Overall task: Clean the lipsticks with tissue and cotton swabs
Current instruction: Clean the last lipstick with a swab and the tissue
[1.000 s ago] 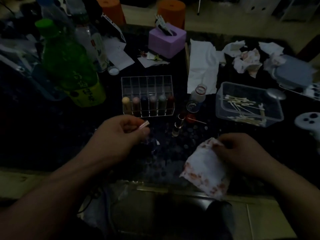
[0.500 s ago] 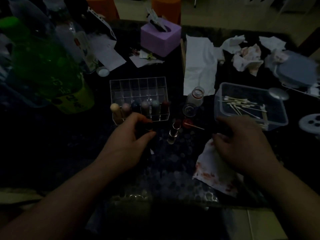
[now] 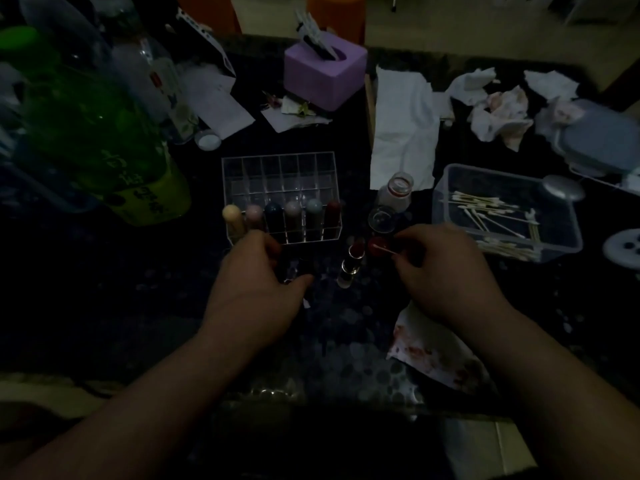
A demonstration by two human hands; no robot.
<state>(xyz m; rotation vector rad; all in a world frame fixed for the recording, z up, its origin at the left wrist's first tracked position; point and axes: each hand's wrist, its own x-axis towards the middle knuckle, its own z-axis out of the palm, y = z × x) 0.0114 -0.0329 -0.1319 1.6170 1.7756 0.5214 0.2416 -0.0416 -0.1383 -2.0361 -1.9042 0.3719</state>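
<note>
Head view, and it is dim, so I go by what I can make out. My right hand (image 3: 446, 271) pinches a cotton swab (image 3: 385, 250) by one end of the stick. Its far tip lies on or just over a small red cap (image 3: 375, 244) on the table (image 3: 156, 306). Just left of that cap stands an open lipstick (image 3: 351, 263), upright and uncovered, with nothing steadying it.

My left hand (image 3: 259, 282) sits at the near edge of the clear rack (image 3: 280, 174), fingers and thumb curled toward each other. Something dark seems to be between them, but I cannot tell whether I am holding it. Six capped lipsticks fill the rack's near row.

The stained tissue (image 3: 433, 355) lies flat on the table near my right wrist. Fresh swabs are in the clear box (image 3: 561, 237) to the right.

To do this step well, I think I should take the open lipstick in my left hand before the swab touches it, because a standing tube tips easily. I would keep my pinch low on the stick and press lightly, working round the rim of the tube, not into the soft colour. I would roll the tip as it picks up red. Once it is loaded, I would wipe it on the tissue or swap it for a fresh one.
</note>
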